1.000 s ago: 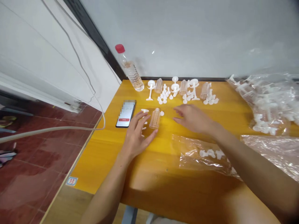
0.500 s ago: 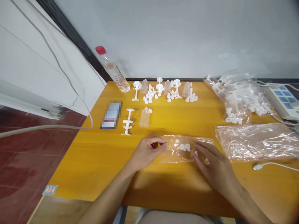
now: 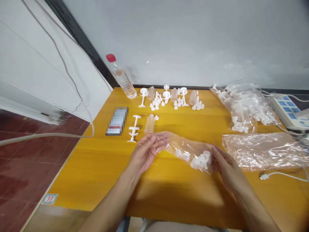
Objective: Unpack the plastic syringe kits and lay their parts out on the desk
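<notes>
A clear plastic bag is stretched between my two hands, tilted down to the right. Small white plastic pieces are bunched inside its right end, and a few more lie toward its middle. My left hand grips the bag's left end, partly seen through the film. At the right end, my right hand pinches the edge between thumb and fingers. Just beyond my left hand lie a clear ribbed cylinder with a small white piece beside it, and a white plunger-like part.
Along the back lie more cylinders, white plungers and piles of small pieces. A water bottle and phone are left. Filled bags, a flat plastic bag, a cable plug and a power strip are right.
Both hands have lifted the bag off the table and pulled it taut. The white pieces inside now gather at its right end. My left hand has turned palm-up.
</notes>
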